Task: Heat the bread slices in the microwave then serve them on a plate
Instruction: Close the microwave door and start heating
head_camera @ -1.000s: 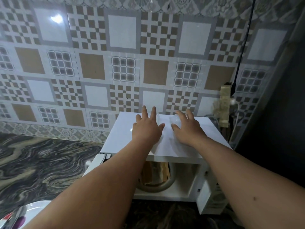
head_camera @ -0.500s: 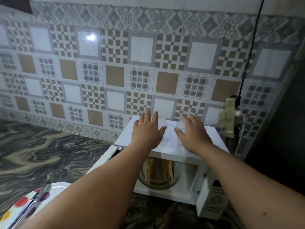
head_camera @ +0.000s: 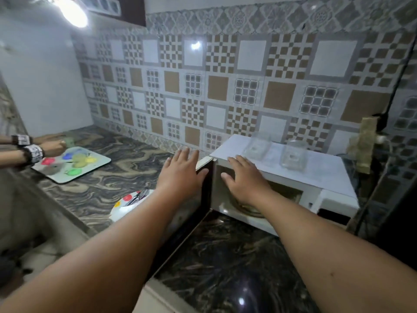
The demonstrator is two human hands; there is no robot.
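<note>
The microwave [head_camera: 291, 177] stands on the marble counter [head_camera: 117, 177] against the tiled wall [head_camera: 225, 86], and its door [head_camera: 191, 213] is swung open to the left. The left hand [head_camera: 180, 175] is in front of the upper part of the door with the fingers spread and open; whether it touches the door I cannot tell. The right hand [head_camera: 243, 181] is at the mouth of the oven, also open, fingers apart, and it holds nothing. Behind the right wrist the round turntable [head_camera: 250, 211] shows inside the oven. The bread is not clear to see here; the hand and the blur cover that place. Two clear glass jars [head_camera: 293, 158] stand on top of the microwave. Left of the door, on the counter, lies a white plate [head_camera: 126, 208] with coloured dots, and metal tongs [head_camera: 137, 196] rest on it. Further left is a tray [head_camera: 74, 164] with coloured dots, and another person's hands [head_camera: 48, 146] with wristbands are over it.
</note>
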